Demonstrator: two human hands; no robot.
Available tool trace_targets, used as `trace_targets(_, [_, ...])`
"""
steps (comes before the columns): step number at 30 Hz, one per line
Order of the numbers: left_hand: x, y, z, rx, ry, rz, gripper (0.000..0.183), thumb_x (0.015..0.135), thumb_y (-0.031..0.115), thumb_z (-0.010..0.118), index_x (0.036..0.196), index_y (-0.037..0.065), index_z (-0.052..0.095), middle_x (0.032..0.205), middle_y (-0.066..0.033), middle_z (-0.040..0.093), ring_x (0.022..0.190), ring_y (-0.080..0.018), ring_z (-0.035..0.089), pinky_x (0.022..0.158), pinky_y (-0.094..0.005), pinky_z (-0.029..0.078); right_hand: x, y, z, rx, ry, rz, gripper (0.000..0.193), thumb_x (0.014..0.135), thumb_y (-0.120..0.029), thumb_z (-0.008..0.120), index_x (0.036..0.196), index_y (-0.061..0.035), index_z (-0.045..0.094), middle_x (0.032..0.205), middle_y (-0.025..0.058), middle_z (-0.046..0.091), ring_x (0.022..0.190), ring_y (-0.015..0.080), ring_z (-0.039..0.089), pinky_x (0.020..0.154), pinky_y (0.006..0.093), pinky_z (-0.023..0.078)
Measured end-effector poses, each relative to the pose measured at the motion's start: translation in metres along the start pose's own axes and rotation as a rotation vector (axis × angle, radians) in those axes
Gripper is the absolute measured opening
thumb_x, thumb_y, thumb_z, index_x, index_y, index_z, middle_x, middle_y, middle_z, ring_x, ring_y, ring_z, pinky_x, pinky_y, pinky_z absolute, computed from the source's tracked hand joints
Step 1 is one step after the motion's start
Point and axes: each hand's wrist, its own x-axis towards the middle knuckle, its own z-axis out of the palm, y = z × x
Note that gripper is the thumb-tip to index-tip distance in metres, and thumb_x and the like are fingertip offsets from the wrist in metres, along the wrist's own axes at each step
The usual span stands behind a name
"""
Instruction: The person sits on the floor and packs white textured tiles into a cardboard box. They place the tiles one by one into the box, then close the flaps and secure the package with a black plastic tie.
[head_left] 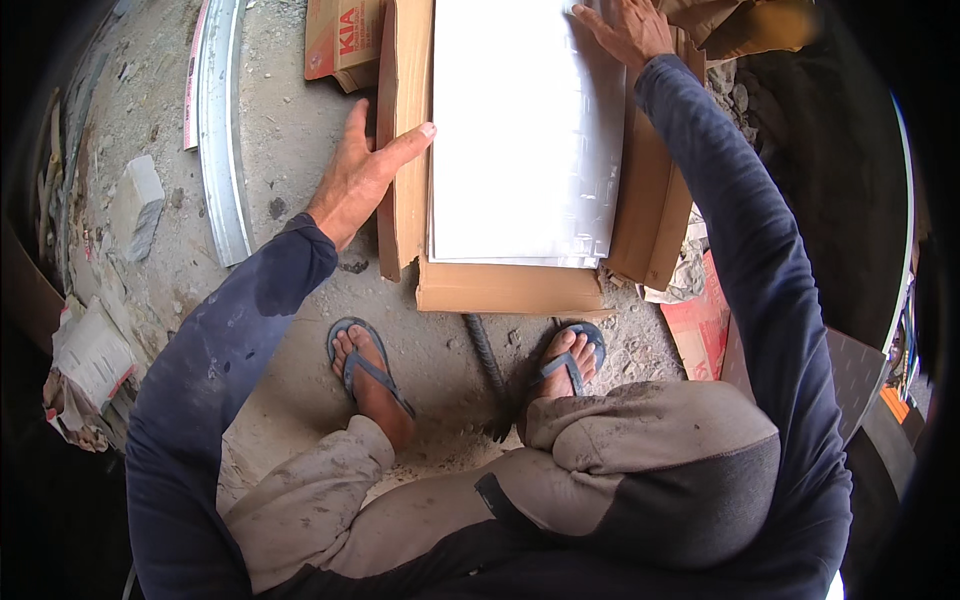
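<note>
An open cardboard box (510, 288) lies on the ground in front of me, its flaps folded out. Inside it is a stack of flat white panels (515, 130), with glare on the top one and uneven marks along the right side. My left hand (360, 170) is at the left flap (408, 90), thumb and finger spread apart; one fingertip reaches across the flap to the panel's edge. At the far right corner, my right hand (630, 35) rests with fingers stretched over the top panel's edge. Its fingertips are partly blurred by glare.
A curved-looking metal channel (220, 140) and a pale stone block (140, 205) lie on the left. Another carton (345, 45) stands behind the left flap. Between my sandalled feet is a dark ribbed bar (484, 355). Torn red cardboard (700, 315) and rubble lie right.
</note>
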Motion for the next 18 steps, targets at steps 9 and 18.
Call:
trace_targets(9, [-0.045,-0.002,0.007,-0.047,0.065,-0.269,0.113,0.093,0.061,0.066,0.162,-0.008,0.009,0.153,-0.0369,0.033,0.147,-0.0438,0.038,0.118,-0.0489,0.039,-0.007,0.01,0.012,0.027,-0.299,0.123,0.07,0.086,-0.052,0.073,0.133,-0.0015,0.062,0.133,0.0256,0.061,0.122,0.0423,0.061,0.103,0.0466,0.05])
trace_targets(18, [-0.04,-0.008,0.017,-0.235,-0.232,-0.214,0.117,0.09,0.091,0.035,0.159,-0.002,0.026,0.155,-0.0243,0.042,0.147,-0.0353,0.044,0.118,-0.0485,0.038,-0.107,0.017,-0.056,-0.045,0.205,0.141,0.071,0.093,-0.054,0.071,0.144,-0.0081,0.055,0.142,0.0162,0.058,0.132,0.032,0.055,0.104,0.0436,0.05])
